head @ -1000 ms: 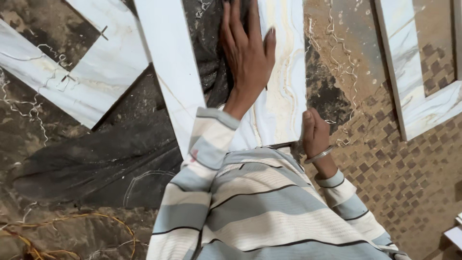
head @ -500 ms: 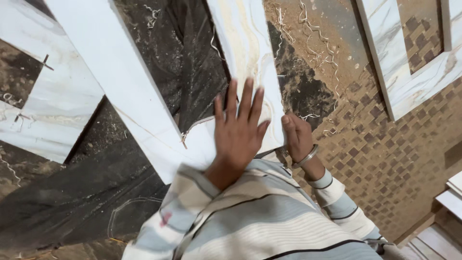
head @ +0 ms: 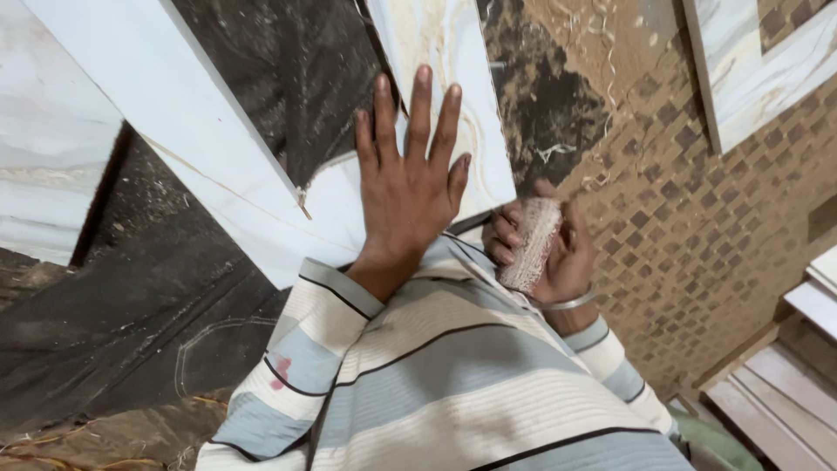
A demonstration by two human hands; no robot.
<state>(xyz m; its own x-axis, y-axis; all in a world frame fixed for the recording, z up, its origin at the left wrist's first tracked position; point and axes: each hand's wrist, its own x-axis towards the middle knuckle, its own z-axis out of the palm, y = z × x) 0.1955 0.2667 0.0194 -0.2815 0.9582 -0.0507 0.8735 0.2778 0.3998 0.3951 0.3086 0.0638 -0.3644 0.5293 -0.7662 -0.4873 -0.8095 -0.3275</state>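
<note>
My left hand (head: 408, 187) lies flat, fingers spread, on a glossy white marble-patterned tile strip (head: 453, 61) with beige veins. That strip meets a wider plain white strip (head: 187, 131) at a corner just left of my wrist. My right hand (head: 558, 253), with a metal bangle on the wrist, is closed around a pale pinkish wad of mesh cloth (head: 530, 244) at the lower right edge of the veined tile. Both arms wear grey, cream and blue striped sleeves.
Between the strips lies a dark, dusty marbled slab (head: 296, 78). A brown checkered mosaic surface (head: 697, 218) with scattered shavings spreads to the right. Another white veined tile frame (head: 767, 70) lies top right, and pale boards (head: 785, 410) are stacked bottom right.
My left hand has slid back down the veined tile toward my body. My right hand has turned, so the cloth wad in it now shows.
</note>
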